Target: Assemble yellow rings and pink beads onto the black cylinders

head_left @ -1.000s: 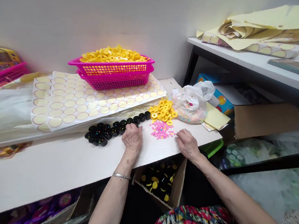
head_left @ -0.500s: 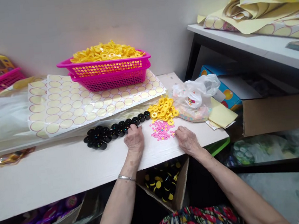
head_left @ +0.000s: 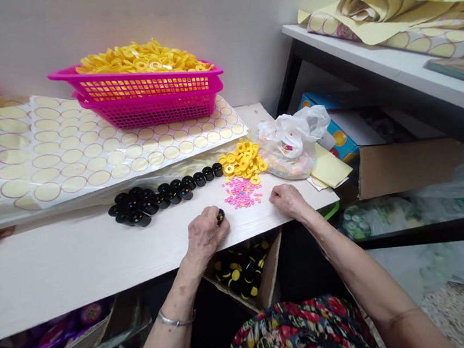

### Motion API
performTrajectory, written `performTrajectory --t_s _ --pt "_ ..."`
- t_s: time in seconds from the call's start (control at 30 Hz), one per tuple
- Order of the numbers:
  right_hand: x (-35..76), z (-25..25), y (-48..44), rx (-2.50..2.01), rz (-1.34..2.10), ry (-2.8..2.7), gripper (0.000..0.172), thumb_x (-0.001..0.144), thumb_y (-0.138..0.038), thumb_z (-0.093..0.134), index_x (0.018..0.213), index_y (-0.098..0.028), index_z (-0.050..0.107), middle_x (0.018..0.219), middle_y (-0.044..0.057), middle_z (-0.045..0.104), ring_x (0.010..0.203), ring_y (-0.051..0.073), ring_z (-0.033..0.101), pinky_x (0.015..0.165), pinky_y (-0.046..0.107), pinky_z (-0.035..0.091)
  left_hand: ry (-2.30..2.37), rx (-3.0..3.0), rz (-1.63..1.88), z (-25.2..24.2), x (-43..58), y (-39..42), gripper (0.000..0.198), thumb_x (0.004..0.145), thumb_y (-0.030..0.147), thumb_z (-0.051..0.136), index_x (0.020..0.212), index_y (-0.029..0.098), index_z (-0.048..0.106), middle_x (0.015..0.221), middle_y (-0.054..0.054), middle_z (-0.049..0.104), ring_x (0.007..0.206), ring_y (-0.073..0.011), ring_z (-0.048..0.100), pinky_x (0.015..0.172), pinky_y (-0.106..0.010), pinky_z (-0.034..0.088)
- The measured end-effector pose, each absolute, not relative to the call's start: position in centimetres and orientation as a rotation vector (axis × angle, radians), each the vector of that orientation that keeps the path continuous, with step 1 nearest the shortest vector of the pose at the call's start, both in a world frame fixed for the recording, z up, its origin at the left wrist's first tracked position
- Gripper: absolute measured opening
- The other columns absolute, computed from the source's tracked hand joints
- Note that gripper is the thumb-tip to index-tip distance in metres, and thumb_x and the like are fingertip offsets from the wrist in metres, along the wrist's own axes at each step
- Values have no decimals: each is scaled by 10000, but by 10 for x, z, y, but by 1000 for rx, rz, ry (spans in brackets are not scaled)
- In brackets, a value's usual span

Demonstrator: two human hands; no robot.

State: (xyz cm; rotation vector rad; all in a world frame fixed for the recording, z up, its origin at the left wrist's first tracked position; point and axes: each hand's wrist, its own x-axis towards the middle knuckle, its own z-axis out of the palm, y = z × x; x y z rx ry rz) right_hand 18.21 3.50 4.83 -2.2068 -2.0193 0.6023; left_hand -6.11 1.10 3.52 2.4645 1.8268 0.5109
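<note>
My left hand (head_left: 207, 232) is closed around a small round black container (head_left: 220, 216), just above the table near its front edge. More black containers (head_left: 150, 201) stand in a cluster and a row to the left, with small coloured bits showing in some. My right hand (head_left: 288, 200) is closed at the right of a patch of tiny pink beads (head_left: 242, 194). Whether its fingers pinch anything is hidden. Behind the beads lies a heap of yellow ring-shaped pieces (head_left: 243, 161).
Stacked pink baskets (head_left: 147, 108) of yellow pieces stand on sticker sheets (head_left: 66, 151). A plastic bag (head_left: 290, 141) of beads lies at the right. Below the table edge is a carton (head_left: 272, 277) of black and yellow pieces. A white shelf (head_left: 373, 64) stands at the right.
My left hand has come away from the row of black containers, toward me, with one in its fingers. My right hand has drawn slightly away from the pink beads. The view has shifted.
</note>
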Motion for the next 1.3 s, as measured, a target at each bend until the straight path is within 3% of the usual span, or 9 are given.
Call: performTrajectory --t_s 0.1,0.27,0.5,0.73,1.3 --pt "185 42 29 -2117 552 -1982 184 776 -236 477 781 -176 651 798 55 660 774 169 567 642 248 334 1842 2362 627 27 -57 10 120 759 248 469 827 182 541 715 -36 607 615 -162 556 563 -254 342" --pt "186 36 15 -1928 431 -2006 191 827 -233 448 776 -171 622 806 39 613 758 143 547 668 237 343 1740 2132 816 19 -59 12 358 706 276 579 1047 182 523 776 -13 615 609 -143 548 581 -242 382" --pt "175 29 7 -1899 248 -2009 177 831 -156 407 752 -181 564 791 44 551 757 160 523 638 251 341 1434 1946 950 12 -66 23 248 651 367 682 818 193 627 765 9 567 654 -113 515 583 -218 392" --pt "115 58 25 -1244 478 -2139 145 853 -184 436 796 -177 570 789 37 546 789 155 492 723 265 375 1410 1964 935 14 -63 21 140 685 237 610 818 195 623 799 9 599 707 -118 534 624 -219 392" --pt "80 64 31 -1207 177 -2603 251 800 -55 386 794 -142 622 748 66 530 741 188 370 653 299 296 1410 2014 890 20 -64 20 126 687 238 601 801 195 633 777 17 612 713 -120 550 621 -219 383"
